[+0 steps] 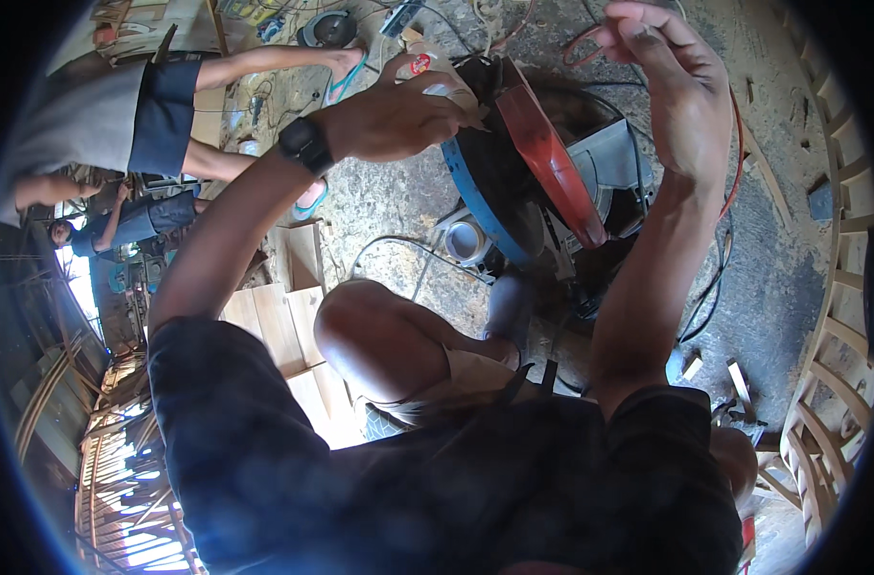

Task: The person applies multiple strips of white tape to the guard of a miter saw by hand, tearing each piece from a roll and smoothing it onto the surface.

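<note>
My left hand [389, 120], with a dark watch on its wrist, has its fingers curled around a crinkled, see-through plastic piece with a round red label [419, 64]. I cannot make out its full shape behind the fingers. Right beside that hand stands a floor machine with a red guard [547, 149], a blue curved rim [480, 206] and a grey metal housing [605, 158]. Raised to the right of the machine, my right hand [681, 96] has its fingers pinched together. A thin reddish-brown cord [573, 50] runs to its fingertips.
Another person in dark shorts [163, 115] stands at the left, with one more person [144, 225] beyond. A circular power tool [329, 31] lies at the top. Wooden boards [279, 321] lie by my knee. Black cables [715, 278] cross the floor; a slatted wooden frame [844, 254] lines the right.
</note>
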The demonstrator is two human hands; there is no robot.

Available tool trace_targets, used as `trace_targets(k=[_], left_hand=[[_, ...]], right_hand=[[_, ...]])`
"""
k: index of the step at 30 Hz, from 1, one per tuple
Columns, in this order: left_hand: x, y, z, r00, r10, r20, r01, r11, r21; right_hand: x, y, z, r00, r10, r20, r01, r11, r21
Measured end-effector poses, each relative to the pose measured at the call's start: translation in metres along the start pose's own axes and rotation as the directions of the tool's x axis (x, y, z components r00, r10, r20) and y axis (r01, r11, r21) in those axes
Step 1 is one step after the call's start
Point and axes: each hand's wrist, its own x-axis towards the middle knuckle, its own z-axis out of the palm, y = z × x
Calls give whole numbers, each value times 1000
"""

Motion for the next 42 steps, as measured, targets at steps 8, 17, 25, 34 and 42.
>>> trace_targets(k=[8,17,25,34,42], left_hand=[[61,17,-3,861,-80,502,-101,941,323],[96,26,23,918,-185,350,119,972,203],[15,-11,12,987,-150,61,159,822,-546],[-121,60,329,192,-965,-180,84,198,-977],[-101,129,376,463,-868,179,-71,-238,-969]], right_hand=[[1,3,-4,999,-41,-7,41,996,79],[-14,-22,3,984,-166,65,160,983,91],[-107,-62,82,621,286,730,322,756,-570],[-248,209,159,677,520,521,-38,732,-681],[-277,273,107,628,536,565,421,376,-825]])
